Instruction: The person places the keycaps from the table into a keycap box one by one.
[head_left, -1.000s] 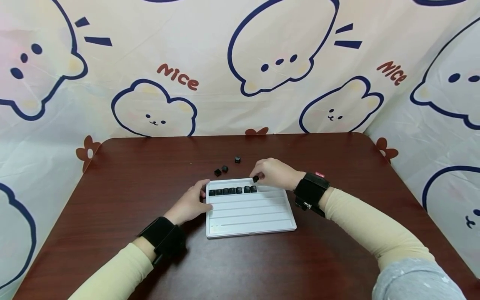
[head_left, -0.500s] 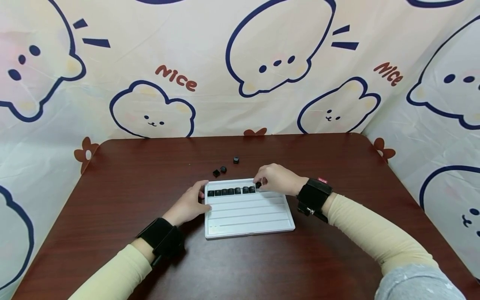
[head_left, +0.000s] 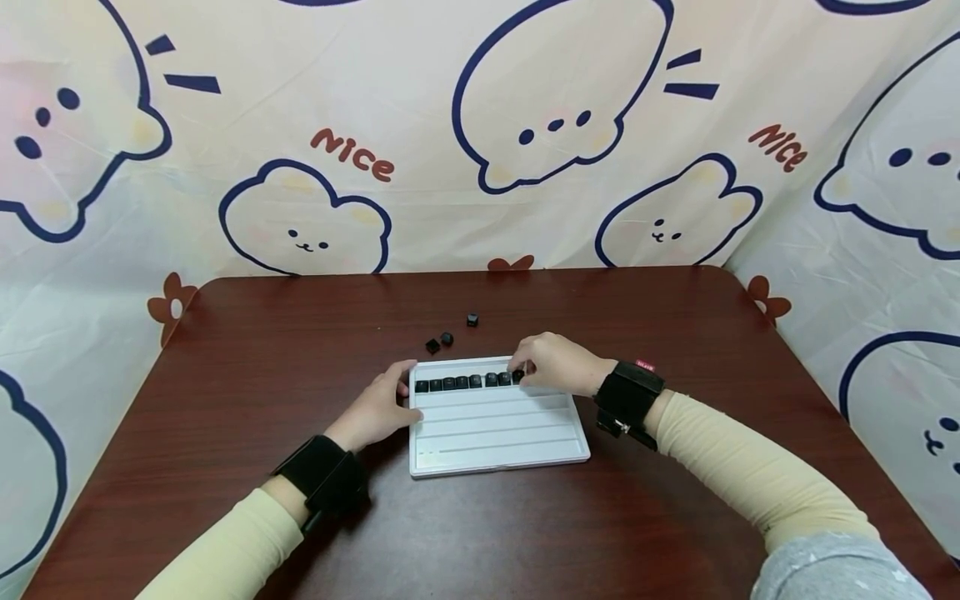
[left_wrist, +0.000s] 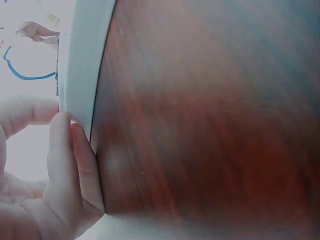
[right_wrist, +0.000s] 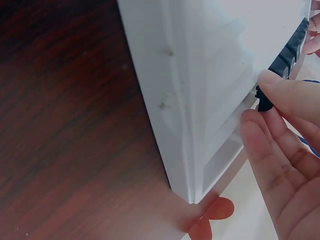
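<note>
A white ridged tray (head_left: 495, 421) lies on the table, with a row of black keycaps (head_left: 462, 383) along its top channel. My left hand (head_left: 373, 410) holds the tray's left side; in the left wrist view, its fingers (left_wrist: 62, 160) touch the tray's edge (left_wrist: 85, 60). At the right end of the row, my right hand (head_left: 558, 363) pinches a black keycap (right_wrist: 265, 103) between thumb and fingers, down in the top channel beside the other keycaps. My right fingers partly cover this keycap in the head view.
Beyond the tray's back edge sit three loose black keycaps, one (head_left: 432, 346) beside another (head_left: 447, 339) and a third (head_left: 472, 320) farther back. The brown table (head_left: 480, 542) ends at a patterned cloth backdrop (head_left: 427, 100).
My right hand has brought the keycap from above the tray's back edge down and slightly right, to the end of the row. The left hand keeps its place on the tray.
</note>
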